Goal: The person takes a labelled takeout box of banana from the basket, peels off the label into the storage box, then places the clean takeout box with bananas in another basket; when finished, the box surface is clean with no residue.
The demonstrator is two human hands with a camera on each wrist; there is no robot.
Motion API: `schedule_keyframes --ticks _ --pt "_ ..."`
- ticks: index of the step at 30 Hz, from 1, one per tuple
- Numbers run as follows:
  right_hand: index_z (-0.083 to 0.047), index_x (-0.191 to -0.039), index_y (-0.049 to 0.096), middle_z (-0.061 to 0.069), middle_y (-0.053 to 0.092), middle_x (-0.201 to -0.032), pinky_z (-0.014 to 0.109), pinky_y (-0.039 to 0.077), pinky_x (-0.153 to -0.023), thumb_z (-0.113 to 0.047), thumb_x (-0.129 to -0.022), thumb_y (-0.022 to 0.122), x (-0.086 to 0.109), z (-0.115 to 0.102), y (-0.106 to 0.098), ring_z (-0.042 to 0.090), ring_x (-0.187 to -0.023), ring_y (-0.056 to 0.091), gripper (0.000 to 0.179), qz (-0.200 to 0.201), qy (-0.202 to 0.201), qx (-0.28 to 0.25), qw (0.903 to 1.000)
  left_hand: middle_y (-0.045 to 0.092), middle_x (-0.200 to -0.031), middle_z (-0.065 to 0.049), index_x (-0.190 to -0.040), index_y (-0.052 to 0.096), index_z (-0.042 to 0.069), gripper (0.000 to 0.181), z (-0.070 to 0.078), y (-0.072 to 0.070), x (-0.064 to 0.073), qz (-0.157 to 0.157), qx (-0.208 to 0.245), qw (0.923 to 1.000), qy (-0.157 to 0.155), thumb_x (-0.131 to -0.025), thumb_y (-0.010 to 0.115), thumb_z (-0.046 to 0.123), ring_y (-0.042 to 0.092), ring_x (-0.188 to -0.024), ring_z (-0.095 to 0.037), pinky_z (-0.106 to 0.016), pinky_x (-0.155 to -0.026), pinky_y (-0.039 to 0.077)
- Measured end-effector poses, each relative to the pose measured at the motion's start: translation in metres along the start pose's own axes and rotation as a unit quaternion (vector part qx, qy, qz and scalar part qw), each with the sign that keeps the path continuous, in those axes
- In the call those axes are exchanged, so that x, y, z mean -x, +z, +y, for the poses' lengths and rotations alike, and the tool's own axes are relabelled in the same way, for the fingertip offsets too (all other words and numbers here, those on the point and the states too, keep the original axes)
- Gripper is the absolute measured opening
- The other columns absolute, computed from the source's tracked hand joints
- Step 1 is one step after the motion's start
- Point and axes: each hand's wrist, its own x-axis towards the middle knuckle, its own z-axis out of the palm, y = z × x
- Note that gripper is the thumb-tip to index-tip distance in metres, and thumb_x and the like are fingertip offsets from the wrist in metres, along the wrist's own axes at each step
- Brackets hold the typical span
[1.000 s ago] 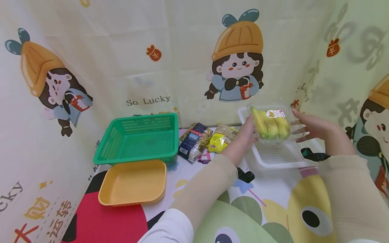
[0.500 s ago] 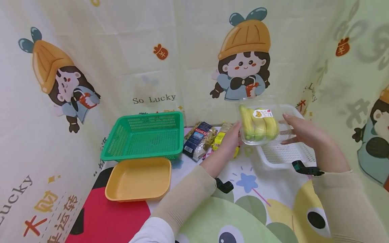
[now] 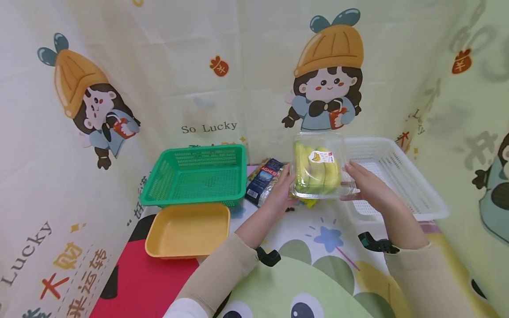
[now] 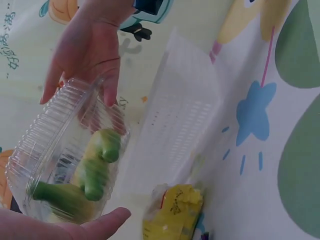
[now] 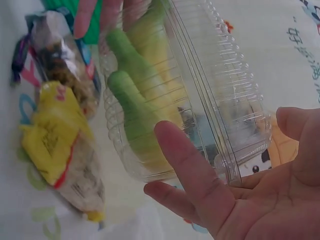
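Observation:
A clear plastic box of bananas [image 3: 317, 170], with a white label on its lid, is held in the air between both hands. My left hand [image 3: 280, 190] grips its left side, and my right hand [image 3: 370, 187] grips the right side. The left wrist view shows green banana stems inside the box [image 4: 75, 185], with the right hand [image 4: 90, 50] at its far end. In the right wrist view, fingers of the right hand [image 5: 270, 200] lie across a corner of the box. Behind it, a yellow bag [image 3: 308, 202] is mostly hidden.
Left of the box stand a green basket [image 3: 191, 202] and a yellow-orange tray [image 3: 187, 256]. A dark blue pasta bag [image 3: 264, 179] lies beside the green basket. At the right is a white basket [image 3: 431, 212]. A patterned cloth wall [image 3: 254, 88] rises behind everything.
Both hands have carried the banana box leftward from above the white basket to in front of the yellow bag. More of the white basket shows. The view has turned slightly right.

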Motion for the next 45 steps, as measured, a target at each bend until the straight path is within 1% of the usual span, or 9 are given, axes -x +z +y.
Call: schedule_keyframes --ticks 5,12,15,18,22,28,33,39,45 --pt "-0.018 -0.161 0.000 0.016 0.002 -0.167 0.047 0.059 -0.084 -0.055 -0.103 0.033 0.000 0.004 0.022 0.050 -0.140 0.033 0.076 0.007 -0.008 0.006 0.9999 0.017 -0.165 -0.005 -0.154 0.015 0.051 0.064 -0.005 -0.009 0.013 0.012 0.005 0.9999 0.007 -0.101 0.049 0.046 0.042 -0.139 -0.038 -0.064 -0.110 0.036" --pt "-0.024 -0.161 0.003 0.021 0.028 -0.158 0.044 0.060 -0.083 -0.056 -0.102 0.036 -0.002 0.009 0.048 0.034 -0.119 0.057 0.075 -0.003 -0.013 0.014 0.9998 0.000 -0.168 -0.001 -0.151 0.012 0.058 0.070 -0.014 -0.027 0.028 0.048 -0.028 0.9984 0.012 -0.097 0.055 0.051 0.027 -0.147 -0.042 -0.064 -0.106 0.040" --pt "-0.023 -0.160 -0.002 0.022 0.028 -0.158 0.045 0.061 -0.080 -0.056 -0.102 0.037 -0.001 0.010 0.055 0.032 -0.114 0.060 0.078 -0.009 -0.020 -0.002 0.9998 0.003 -0.167 -0.003 -0.150 0.014 0.058 0.070 -0.015 -0.033 0.031 0.054 -0.021 0.9982 0.014 -0.097 0.057 0.047 0.029 -0.146 -0.042 -0.063 -0.105 0.042" --pt "-0.020 -0.160 -0.006 0.022 0.020 -0.162 0.048 0.060 -0.081 -0.056 -0.101 0.040 -0.001 0.012 0.061 0.040 -0.120 0.057 0.083 -0.011 -0.022 -0.009 0.9996 0.010 -0.166 -0.006 -0.151 0.016 0.056 0.069 -0.015 -0.037 0.033 0.063 -0.008 0.9978 0.019 -0.099 0.058 0.038 0.036 -0.143 -0.039 -0.060 -0.105 0.043" --pt "-0.016 -0.160 -0.004 0.022 0.010 -0.165 0.049 0.057 -0.089 -0.056 -0.101 0.039 -0.002 0.014 0.064 0.047 -0.138 0.039 0.083 -0.011 -0.026 0.016 0.9995 0.019 -0.163 -0.006 -0.153 0.017 0.052 0.069 -0.013 -0.042 0.036 0.076 -0.005 0.9969 0.023 -0.100 0.056 0.033 0.047 -0.135 -0.035 -0.054 -0.104 0.047" --pt "-0.015 -0.160 0.008 0.023 0.026 -0.159 0.053 0.052 -0.098 -0.048 -0.104 0.039 -0.009 0.016 0.059 0.047 -0.135 0.043 0.072 -0.028 -0.047 0.029 0.9981 0.021 -0.163 -0.004 -0.153 0.020 0.049 0.067 -0.012 -0.057 0.039 0.093 -0.024 0.9950 0.027 -0.099 0.056 0.033 0.053 -0.128 -0.031 -0.053 -0.102 0.049" --pt "-0.019 -0.161 0.008 0.023 0.033 -0.155 0.055 0.051 -0.098 -0.049 -0.103 0.041 -0.019 0.013 0.048 0.045 -0.129 0.050 0.073 -0.023 -0.049 0.062 0.9966 0.028 -0.160 -0.004 -0.154 0.022 0.046 0.065 -0.011 -0.071 0.041 0.077 -0.037 0.9962 0.017 -0.100 0.054 0.031 0.054 -0.124 -0.029 -0.049 -0.098 0.052" --pt "-0.015 -0.160 0.003 0.025 0.022 -0.160 0.062 0.043 -0.105 -0.049 -0.103 0.040 -0.038 0.007 0.033 0.047 -0.137 0.041 0.076 0.005 -0.048 0.080 0.9957 0.036 -0.154 -0.009 -0.155 0.024 0.044 0.062 -0.009 -0.087 0.044 0.043 -0.048 0.9979 -0.002 -0.101 0.051 0.029 0.057 -0.114 -0.025 -0.038 -0.087 0.054" --pt "-0.019 -0.160 0.012 0.017 0.017 -0.165 0.063 0.039 -0.108 -0.055 -0.102 0.039 -0.056 0.008 0.027 0.045 -0.145 0.029 0.074 -0.016 -0.053 0.093 0.9941 0.036 -0.153 -0.012 -0.155 0.024 0.043 0.061 -0.005 -0.100 0.047 -0.003 -0.061 0.9981 -0.007 -0.102 0.049 0.025 0.058 -0.111 -0.024 -0.038 -0.087 0.055"
